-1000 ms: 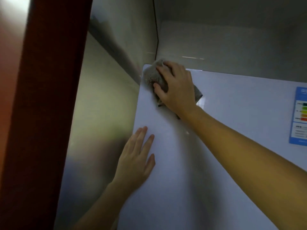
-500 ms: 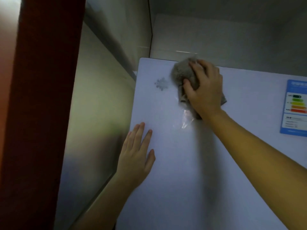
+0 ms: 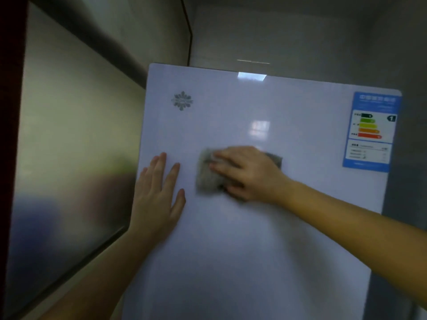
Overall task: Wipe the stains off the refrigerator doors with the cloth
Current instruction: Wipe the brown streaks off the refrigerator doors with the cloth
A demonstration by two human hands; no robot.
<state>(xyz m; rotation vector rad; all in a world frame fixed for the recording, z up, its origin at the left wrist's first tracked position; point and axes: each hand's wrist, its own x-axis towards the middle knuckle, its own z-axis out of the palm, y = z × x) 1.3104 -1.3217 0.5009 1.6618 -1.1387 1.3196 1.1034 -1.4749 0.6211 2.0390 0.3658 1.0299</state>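
A glossy white refrigerator door (image 3: 265, 250) fills the middle of the view. My right hand (image 3: 249, 173) presses a crumpled grey cloth (image 3: 208, 174) flat against the door at mid height, fingers pointing left. Part of the cloth shows behind the hand on its right side. My left hand (image 3: 158, 197) lies flat on the door near its left edge, fingers spread and pointing up, holding nothing. A small grey snowflake emblem (image 3: 182, 100) sits near the door's top left corner. I see no distinct stain on the door.
A blue energy label (image 3: 372, 130) is stuck at the door's upper right. A shiny metallic panel (image 3: 74, 139) stands to the left of the fridge, with a dark red edge (image 3: 10, 135) at the far left. Grey wall (image 3: 288, 35) rises behind the fridge top.
My right hand has moved the cloth from the door's top left corner, across to the right, then down to the middle. The emblem is now uncovered. My left hand stayed flat on the door.
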